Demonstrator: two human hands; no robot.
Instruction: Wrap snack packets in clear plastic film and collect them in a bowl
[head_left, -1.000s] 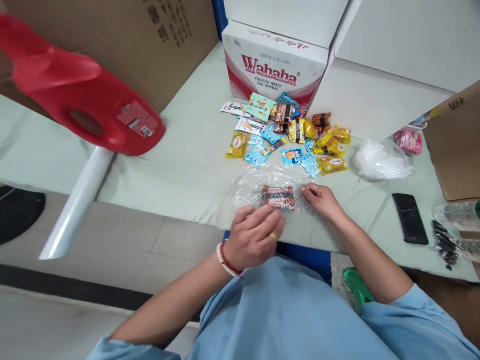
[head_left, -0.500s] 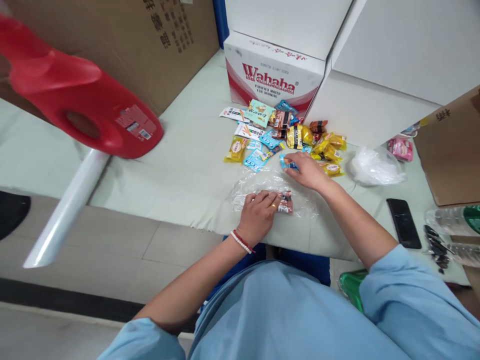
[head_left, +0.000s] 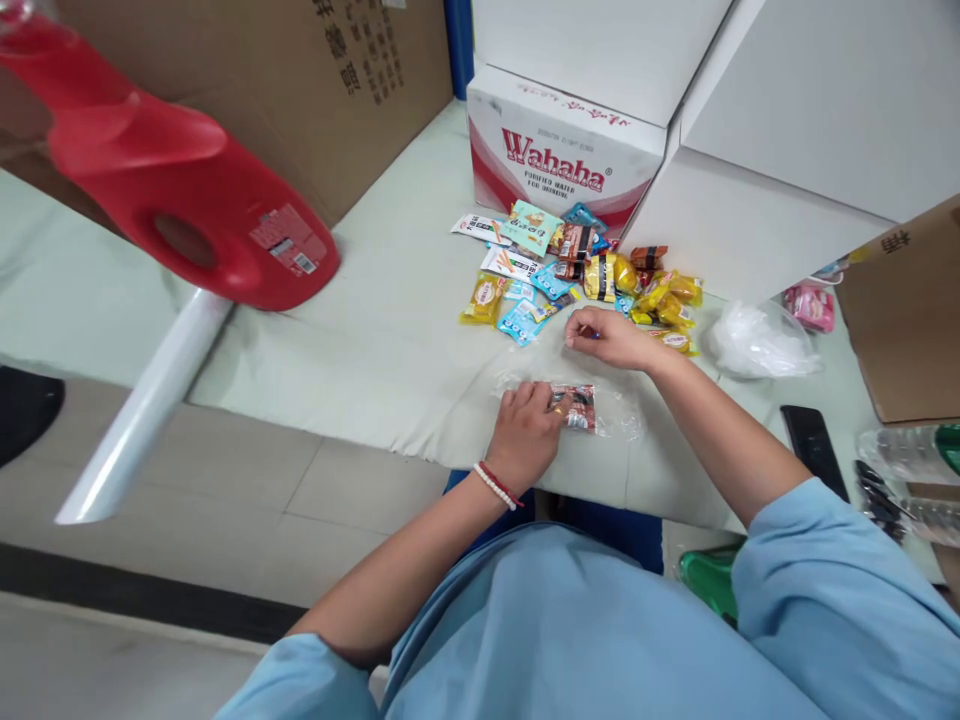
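My left hand point(head_left: 525, 428) lies over a clear plastic bag point(head_left: 621, 412), its fingers extended and pressing on the bag. Beside those fingers, a brown-red snack packet point(head_left: 581, 407) is seen through the film, partly covered by the hand. My right hand point(head_left: 609, 338) is curled just beyond the bag, fingertips drawn together. A sliver of blue shows under its fingers, from a small blue packet mostly hidden by the hand. Close by lie light-blue packets point(head_left: 521, 322), a yellow-wrapped snack point(head_left: 483, 298) and more yellow packets point(head_left: 664, 300).
A Wahaba carton point(head_left: 555, 150) stands behind the snack pile, white boxes point(head_left: 757, 220) beside it. At left, a red bottle point(head_left: 247, 230) and a white tube point(head_left: 150, 410) jut across the table. Crumpled clear plastic point(head_left: 761, 340) and a black phone point(head_left: 814, 450) lie at right.
My right hand has curled in and lifted slightly, and the blue packet that lay at its fingertips no longer shows on the table. My left hand stays on the bag. The view has shifted slightly.
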